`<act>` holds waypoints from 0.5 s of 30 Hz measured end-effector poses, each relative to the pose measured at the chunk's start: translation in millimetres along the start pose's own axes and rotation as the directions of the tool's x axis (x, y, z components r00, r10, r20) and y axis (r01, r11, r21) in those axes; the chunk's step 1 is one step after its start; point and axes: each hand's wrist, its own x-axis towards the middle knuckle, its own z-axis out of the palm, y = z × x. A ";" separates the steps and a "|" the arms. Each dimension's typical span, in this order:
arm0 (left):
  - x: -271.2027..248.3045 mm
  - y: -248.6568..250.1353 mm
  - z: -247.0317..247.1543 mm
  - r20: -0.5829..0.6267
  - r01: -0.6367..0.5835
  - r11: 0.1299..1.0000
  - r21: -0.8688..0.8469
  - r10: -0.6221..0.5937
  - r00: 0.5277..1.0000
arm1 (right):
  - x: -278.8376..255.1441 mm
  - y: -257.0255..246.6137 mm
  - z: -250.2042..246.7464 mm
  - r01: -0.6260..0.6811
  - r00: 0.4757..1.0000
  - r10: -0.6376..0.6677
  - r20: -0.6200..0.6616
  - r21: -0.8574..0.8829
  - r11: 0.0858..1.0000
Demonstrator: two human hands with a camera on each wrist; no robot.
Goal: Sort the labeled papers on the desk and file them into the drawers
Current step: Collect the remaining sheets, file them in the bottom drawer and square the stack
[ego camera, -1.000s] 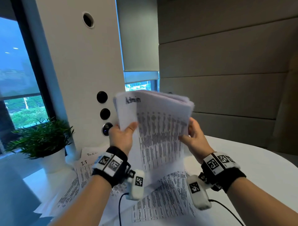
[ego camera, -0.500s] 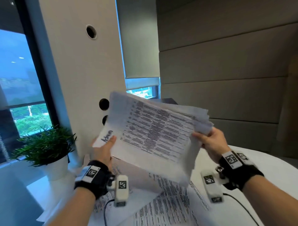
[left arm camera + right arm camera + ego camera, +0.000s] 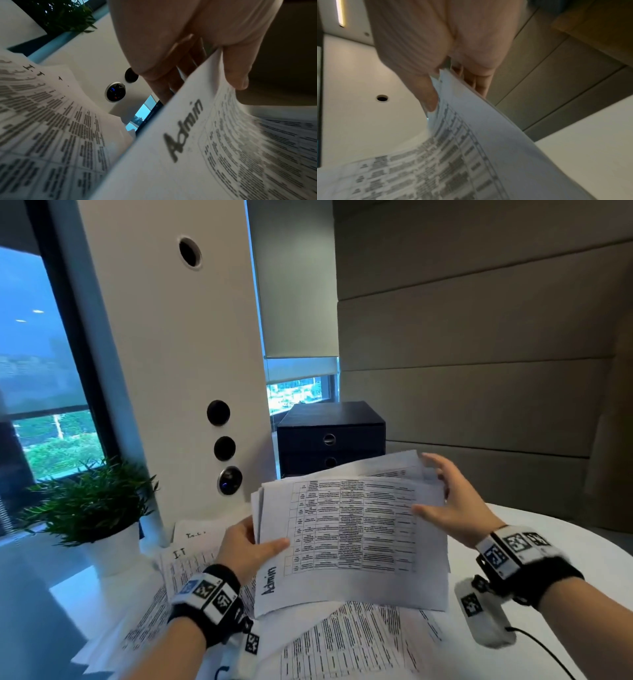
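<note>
1. Both hands are up over the desk [image 3: 565,546], and between them sits a stack of papers [image 3: 352,542], lying nearly flat in the air with "Admin" handwritten on its near left corner.
2. Left hand [image 3: 246,546] has the stack's left edge: thumb pressed on top, fingers [image 3: 164,86] tucked underneath, a firm pinch.
3. Right hand [image 3: 452,505] is on the right edge, thumb lying on the top sheet, fingers [image 3: 479,83] behind and under the sheets, fairly straight, a loose pinch.
4. Below, more printed sheets [image 3: 349,642] are spread across the desk; one at the left [image 3: 181,556] is marked "I.T".
5. Straight ahead, behind the stack, a dark drawer unit [image 3: 330,436] stands on the desk, two round pulls showing, both drawers closed.
6. Potted plant [image 3: 89,501] off to the left, by the window.
</note>
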 end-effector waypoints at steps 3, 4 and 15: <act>4.1 0.9 7.5 0.000 0.008 1.000 -0.022 -0.008 1.000 | 18.3 -19.1 1.5 0.065 0.996 -0.046 0.077 -0.266 0.962; 5.9 0.6 7.6 -0.006 0.014 0.999 -0.030 -0.014 1.000 | 23.9 -20.4 2.8 0.075 0.990 -0.027 0.138 -0.356 0.932; 13.8 -11.7 -3.4 -0.014 0.057 0.982 -0.181 -0.061 0.998 | 29.4 -19.6 -8.2 0.225 0.973 -0.205 0.103 -0.265 0.938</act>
